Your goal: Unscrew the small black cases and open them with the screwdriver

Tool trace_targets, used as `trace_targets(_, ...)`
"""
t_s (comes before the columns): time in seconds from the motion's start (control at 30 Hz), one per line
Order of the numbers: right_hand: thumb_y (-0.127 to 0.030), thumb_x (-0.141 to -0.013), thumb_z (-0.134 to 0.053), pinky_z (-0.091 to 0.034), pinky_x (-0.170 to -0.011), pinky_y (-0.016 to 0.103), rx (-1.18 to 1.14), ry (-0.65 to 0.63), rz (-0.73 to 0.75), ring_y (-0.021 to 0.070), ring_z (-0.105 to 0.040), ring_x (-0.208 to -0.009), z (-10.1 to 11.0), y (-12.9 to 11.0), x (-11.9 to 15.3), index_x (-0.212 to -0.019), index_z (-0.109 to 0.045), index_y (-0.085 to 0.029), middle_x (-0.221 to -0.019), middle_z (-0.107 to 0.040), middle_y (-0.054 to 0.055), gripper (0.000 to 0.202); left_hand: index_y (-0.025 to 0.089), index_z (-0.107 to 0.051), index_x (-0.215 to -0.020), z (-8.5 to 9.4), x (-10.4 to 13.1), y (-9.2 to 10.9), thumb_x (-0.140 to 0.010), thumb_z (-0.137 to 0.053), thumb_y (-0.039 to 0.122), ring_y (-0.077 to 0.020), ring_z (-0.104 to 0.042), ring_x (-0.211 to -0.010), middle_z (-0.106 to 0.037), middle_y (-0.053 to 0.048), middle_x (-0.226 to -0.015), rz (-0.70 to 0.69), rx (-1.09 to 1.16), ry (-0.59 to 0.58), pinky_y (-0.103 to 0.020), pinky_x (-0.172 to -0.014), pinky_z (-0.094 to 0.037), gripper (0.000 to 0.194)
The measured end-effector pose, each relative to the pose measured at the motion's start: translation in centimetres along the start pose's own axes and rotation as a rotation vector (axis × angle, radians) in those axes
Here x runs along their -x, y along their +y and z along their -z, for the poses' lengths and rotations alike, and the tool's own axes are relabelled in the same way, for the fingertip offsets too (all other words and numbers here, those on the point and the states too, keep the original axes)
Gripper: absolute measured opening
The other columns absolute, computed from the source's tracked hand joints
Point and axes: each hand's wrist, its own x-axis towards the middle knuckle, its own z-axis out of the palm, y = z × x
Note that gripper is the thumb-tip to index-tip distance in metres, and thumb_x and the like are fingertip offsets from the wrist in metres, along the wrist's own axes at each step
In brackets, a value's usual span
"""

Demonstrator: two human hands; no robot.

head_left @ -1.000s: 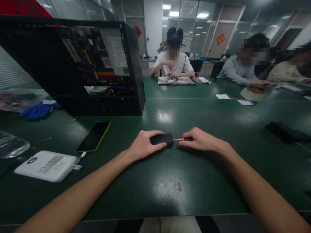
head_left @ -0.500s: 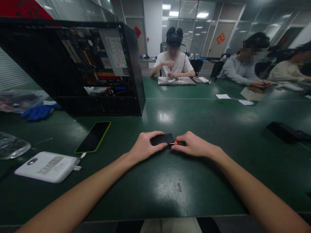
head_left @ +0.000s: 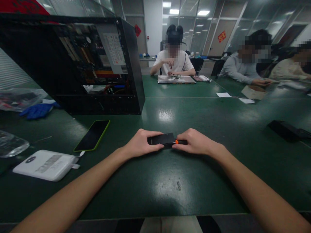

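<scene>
Held between the thumb and fingers of my left hand (head_left: 142, 143) is a small, flat black rectangular device (head_left: 163, 138), just above or on the green table; its exact kind cannot be made out. My right hand (head_left: 194, 141) is closed around a screwdriver (head_left: 177, 141) with a black and orange handle. The screwdriver points left, and its front end meets the device's right end near the lower corner. My fingers cover part of the handle, and the tip cannot be seen clearly.
An open black computer case (head_left: 107, 105) stands at the back left. Nearer are a green-edged phone (head_left: 92, 135), a white power bank (head_left: 46, 165) and blue gloves (head_left: 37, 111). A black object (head_left: 283, 130) lies at right. Co-workers sit across the green table (head_left: 170, 187).
My left hand has shifted slightly left along the black device, leaving more of it showing. Less of the screwdriver's shaft is visible at the device's right end.
</scene>
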Motion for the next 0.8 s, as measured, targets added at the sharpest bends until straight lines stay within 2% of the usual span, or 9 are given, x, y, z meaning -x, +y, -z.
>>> trace_targets(0.27,-0.059,-0.100,-0.057,-0.028,-0.061,0.029,0.078,0.041,0.086,0.0113,-0.048,-0.059,1.0,0.3,0.7,-0.079,-0.070,-0.015,-0.068,-0.063,0.003,0.051,0.020,-0.075,-0.128,-0.7,0.2,0.2,-0.084,-0.083,0.042,-0.0252,-0.078,-0.094,-0.082,-0.007,-0.113,-0.067,0.045,-0.019,-0.034,-0.083,-0.059,0.051)
trace_targets(0.43,-0.057,-0.099,-0.059,-0.030,-0.061,0.028,0.018,0.043,0.058,0.0115,-0.051,-0.059,0.2,0.0,0.4,-0.083,-0.072,-0.013,-0.069,-0.065,0.004,0.048,0.020,-0.075,-0.128,-1.2,0.3,0.0,-0.084,-0.083,0.039,-0.0253,-0.078,-0.099,-0.081,-0.007,-0.117,-0.072,0.082,0.023,-0.035,-0.087,-0.059,0.048)
trace_targets(0.63,-0.058,-0.098,-0.061,-0.030,-0.060,0.027,-0.070,0.066,0.056,0.0105,-0.050,-0.057,-0.7,0.6,-0.1,-0.080,-0.072,-0.014,-0.066,-0.063,0.002,0.049,0.020,-0.076,-0.126,-1.4,0.3,-0.2,-0.083,-0.085,0.039,-0.0256,-0.078,-0.095,-0.081,-0.007,-0.114,-0.031,0.122,0.051,-0.037,-0.089,-0.060,0.048)
trace_targets(0.8,-0.062,-0.098,-0.059,-0.028,-0.059,0.029,0.013,0.049,0.027,0.0108,-0.048,-0.056,0.8,0.9,0.5,-0.077,-0.070,-0.015,-0.064,-0.061,0.002,0.053,0.020,-0.075,-0.129,-1.4,0.3,-0.2,-0.081,-0.086,0.039,-0.0264,-0.077,-0.099,-0.081,-0.008,-0.117,-0.036,0.114,0.071,-0.037,-0.090,-0.060,0.052)
